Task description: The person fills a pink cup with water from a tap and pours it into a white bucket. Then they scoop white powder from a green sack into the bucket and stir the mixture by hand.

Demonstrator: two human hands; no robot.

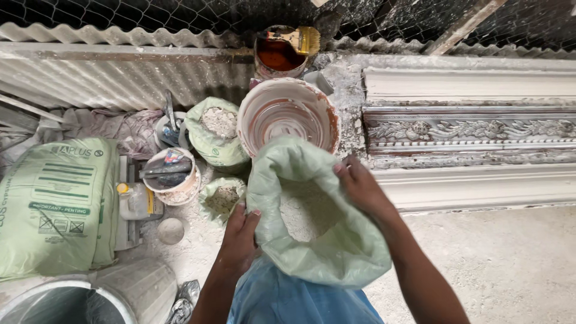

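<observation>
Dusty plaster-workshop floor. Soft, limp green sack of white powder, likely heavy; left hand and right hand both clenched on rolled rim, near white bucket.

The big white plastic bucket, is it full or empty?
Nearly empty: the big white plastic bucket shows bare, swirl-streaked inner walls down to its bottom.

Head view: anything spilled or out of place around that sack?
White powder dusts the floor around the small open bags. Both hands, left and right, grip the green sack tilted towards the bucket.
</observation>
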